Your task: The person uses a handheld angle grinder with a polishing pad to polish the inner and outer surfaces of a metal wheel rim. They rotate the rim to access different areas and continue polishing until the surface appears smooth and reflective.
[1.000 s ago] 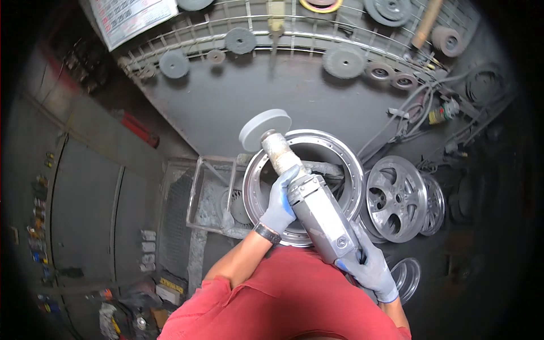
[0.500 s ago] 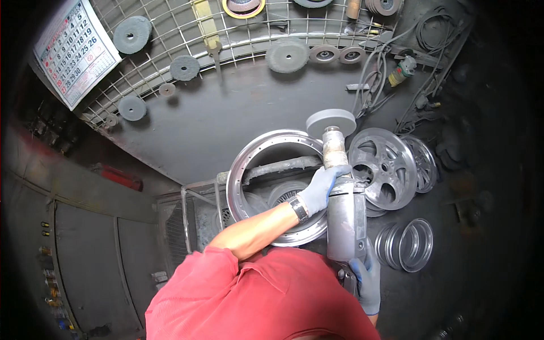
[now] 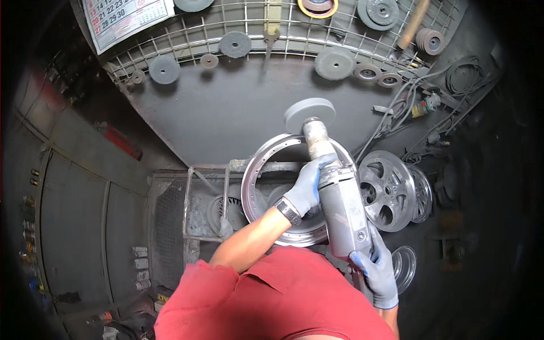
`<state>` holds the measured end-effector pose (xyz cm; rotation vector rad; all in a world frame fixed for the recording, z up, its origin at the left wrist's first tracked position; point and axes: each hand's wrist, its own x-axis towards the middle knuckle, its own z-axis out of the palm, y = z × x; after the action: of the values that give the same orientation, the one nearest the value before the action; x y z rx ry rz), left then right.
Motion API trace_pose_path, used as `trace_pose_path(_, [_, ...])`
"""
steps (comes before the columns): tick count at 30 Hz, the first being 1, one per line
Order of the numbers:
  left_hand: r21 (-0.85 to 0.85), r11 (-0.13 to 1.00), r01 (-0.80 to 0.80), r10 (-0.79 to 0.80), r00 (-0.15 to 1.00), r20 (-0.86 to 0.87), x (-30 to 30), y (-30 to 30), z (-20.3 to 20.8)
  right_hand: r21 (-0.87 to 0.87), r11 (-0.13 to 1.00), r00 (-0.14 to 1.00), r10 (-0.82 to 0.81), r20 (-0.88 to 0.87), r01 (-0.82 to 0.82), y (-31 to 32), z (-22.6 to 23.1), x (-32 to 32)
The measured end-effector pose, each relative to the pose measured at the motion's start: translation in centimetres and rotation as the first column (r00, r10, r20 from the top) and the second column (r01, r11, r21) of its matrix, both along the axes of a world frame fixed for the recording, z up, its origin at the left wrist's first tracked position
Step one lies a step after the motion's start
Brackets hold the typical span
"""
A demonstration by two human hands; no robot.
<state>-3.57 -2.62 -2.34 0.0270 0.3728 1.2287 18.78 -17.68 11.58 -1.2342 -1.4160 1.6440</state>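
My left hand (image 3: pixel 306 184), in a grey-blue coated glove, is wrapped round the pale, worn neck of a large grey power grinder (image 3: pixel 343 218). At the tool's rear end my right hand (image 3: pixel 382 275), gloved alike, is closed on the handle, which is partly hidden. A thick grey disc (image 3: pixel 313 107) sits on the grinder's far end. Under the tool and my left forearm stands a shiny wheel rim ring (image 3: pixel 249 195) with small holes round its flange. The disc appears over the rim's far edge; whether they touch I cannot tell.
Several alloy wheels (image 3: pixel 399 187) lean to the right, and another rim (image 3: pixel 405 266) lies nearer. A metal frame (image 3: pixel 188 201) stands left of the ring. Abrasive discs (image 3: pixel 335 62) hang on a wire grid behind, beside a calendar (image 3: pixel 127 20). Cables (image 3: pixel 391 122) and a small grinder (image 3: pixel 425 106) hang at right.
The grinder's disc end has swung left, toward the middle of the rim's far edge, with both hands still on the tool. My view has shifted, so the wall things appear further right and higher.
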Motion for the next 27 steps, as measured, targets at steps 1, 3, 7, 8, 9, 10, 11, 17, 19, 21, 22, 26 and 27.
trace_pose_path(1, [0.005, 1.0, -0.026, 0.026, 0.999, 0.039, -0.9, -1.0, 0.5, -0.005, 0.998, 0.998, 0.058, 0.034, -0.058, 0.6, 0.6, 0.0])
trace_pose_path(3, [-0.003, 0.995, -0.1, 0.1, 0.991, 0.093, -2.2, -2.6, 0.9, 0.034, 0.99, 0.984, 0.129, 0.125, -0.135, 1.4, -0.1, 0.9])
trace_pose_path(7, [-0.001, 0.919, -0.393, 0.393, 0.919, 0.032, -3.8, -6.4, -0.3, 0.295, 0.83, 0.792, 0.254, 0.555, -0.473, 4.3, 0.5, 1.5])
trace_pose_path(8, [0.024, 0.925, -0.378, 0.375, 0.924, 0.075, -4.3, -7.4, -0.6, 0.244, 0.829, 0.766, 0.296, 0.571, -0.503, 4.5, 1.4, 1.1])
trace_pose_path(9, [0.055, 0.895, -0.442, 0.44, 0.897, 0.038, -4.5, -8.3, -1.0, 0.195, 0.824, 0.737, 0.337, 0.585, -0.532, 4.8, 2.1, 0.7])
trace_pose_path(10, [0.088, 0.865, -0.494, 0.495, 0.869, 0.005, -4.4, -8.8, -1.1, 0.145, 0.822, 0.71, 0.371, 0.598, -0.551, 5.1, 2.9, 0.6])
trace_pose_path(11, [0.075, 0.841, -0.536, 0.539, 0.843, -0.011, -4.1, -9.0, -0.9, 0.095, 0.801, 0.644, 0.399, 0.653, -0.592, 5.5, 3.6, 0.6])
trace_pose_path(17, [0.092, 0.904, -0.418, 0.396, 0.898, 0.19, -4.1, -6.9, -1.3, 0.185, 0.819, 0.715, 0.336, 0.613, -0.543, 6.2, 3.1, 1.8])
trace_pose_path(19, [0.05, 0.939, -0.34, 0.337, 0.94, 0.059, -3.3, -5.2, 0.7, 0.181, 0.868, 0.779, 0.3, 0.551, -0.463, 5.9, 2.2, 2.6])
trace_pose_path(21, [0.064, 0.977, -0.201, 0.203, 0.979, -0.015, -2.9, -3.5, 1.3, 0.216, 0.916, 0.863, 0.211, 0.46, -0.339, 5.1, 1.0, 3.4])
trace_pose_path(22, [0.03, 0.98, -0.199, 0.201, 0.977, -0.078, -2.1, -2.2, 1.0, 0.226, 0.935, 0.896, 0.16, 0.415, -0.272, 4.5, 0.1, 3.8])
trace_pose_path(26, [-0.006, 0.997, 0.08, -0.08, 0.997, -0.011, 1.0, 1.0, 2.4, -0.024, 1.0, 1.0, 0.015, 0.022, -0.014, 1.8, -1.9, 4.8])
trace_pose_path(27, [-0.047, 0.987, 0.154, -0.155, 0.988, -0.021, 1.8, 1.6, 2.6, -0.141, 0.99, 0.996, -0.039, -0.08, 0.027, 1.0, -1.7, 4.8])
